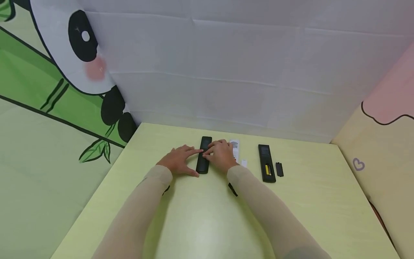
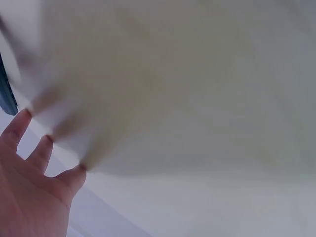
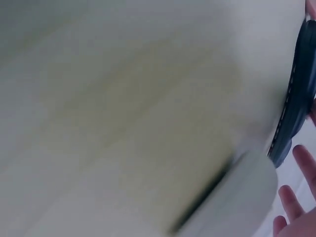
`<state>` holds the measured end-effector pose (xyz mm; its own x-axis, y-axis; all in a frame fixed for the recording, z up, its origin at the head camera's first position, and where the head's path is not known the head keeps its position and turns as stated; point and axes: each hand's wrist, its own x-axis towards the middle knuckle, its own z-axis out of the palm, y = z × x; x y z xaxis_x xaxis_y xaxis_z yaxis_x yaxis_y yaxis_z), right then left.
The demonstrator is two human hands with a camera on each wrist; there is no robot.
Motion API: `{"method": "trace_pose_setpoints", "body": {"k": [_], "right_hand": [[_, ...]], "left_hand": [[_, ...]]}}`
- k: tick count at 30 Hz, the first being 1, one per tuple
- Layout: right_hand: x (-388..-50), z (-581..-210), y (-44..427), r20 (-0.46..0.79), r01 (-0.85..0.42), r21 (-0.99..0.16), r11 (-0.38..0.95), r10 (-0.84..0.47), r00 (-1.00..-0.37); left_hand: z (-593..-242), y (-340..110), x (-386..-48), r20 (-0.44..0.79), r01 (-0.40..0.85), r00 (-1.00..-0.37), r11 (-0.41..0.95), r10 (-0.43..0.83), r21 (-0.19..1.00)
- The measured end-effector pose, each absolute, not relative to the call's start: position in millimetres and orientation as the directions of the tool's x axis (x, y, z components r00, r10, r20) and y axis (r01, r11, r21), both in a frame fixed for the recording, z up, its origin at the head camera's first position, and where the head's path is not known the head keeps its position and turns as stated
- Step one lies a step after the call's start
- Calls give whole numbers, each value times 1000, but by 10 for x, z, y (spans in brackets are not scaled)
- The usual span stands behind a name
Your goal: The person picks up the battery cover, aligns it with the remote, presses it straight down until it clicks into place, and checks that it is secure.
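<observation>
A black remote control (image 1: 203, 164) lies lengthwise on the table between both hands. My left hand (image 1: 177, 160) is spread beside it, its index finger touching the remote's left edge and its thumb near the lower end. From the right, my right hand (image 1: 223, 156) reaches over the remote, fingertips on its middle; whether anything small sits under them is hidden. In the right wrist view the remote (image 3: 301, 84) shows at the right edge, with several right-hand fingers (image 3: 291, 202) extended below it. The left wrist view shows the left hand (image 2: 34, 192) with spread fingers.
A white remote (image 1: 235, 147) is partly hidden behind the right hand, a small white piece (image 1: 244, 163) below it. Farther right lies another black remote (image 1: 266, 154) with yellow batteries (image 1: 268, 169) in its uncovered compartment, its black cover (image 1: 279, 169) alongside. Fabric walls (image 1: 226, 72) bound the table.
</observation>
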<state>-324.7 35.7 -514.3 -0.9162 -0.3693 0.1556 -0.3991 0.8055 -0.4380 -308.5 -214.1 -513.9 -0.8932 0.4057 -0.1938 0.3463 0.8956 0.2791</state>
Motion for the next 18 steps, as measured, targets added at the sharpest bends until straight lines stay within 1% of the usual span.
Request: {"method": "trace_pose_setpoints", "body": {"k": [4,10,18], "right_hand": [[-3298,-5088,456,163,-393,-459,797,-359,-919],[-3355,-4991,674,189,-372,-469,801,-320,-928],[-3434,-4807,1031,172,-313,-479,820,-262,-949]], "left_hand": [[-5030,-2084,-3120,-196,369,-884,891,425,266],[-4934,-1926,-3145,-153,403,-877,872,455,278],[-4916,-1765,-3198,-140,420,-875,871,463,255]]}}
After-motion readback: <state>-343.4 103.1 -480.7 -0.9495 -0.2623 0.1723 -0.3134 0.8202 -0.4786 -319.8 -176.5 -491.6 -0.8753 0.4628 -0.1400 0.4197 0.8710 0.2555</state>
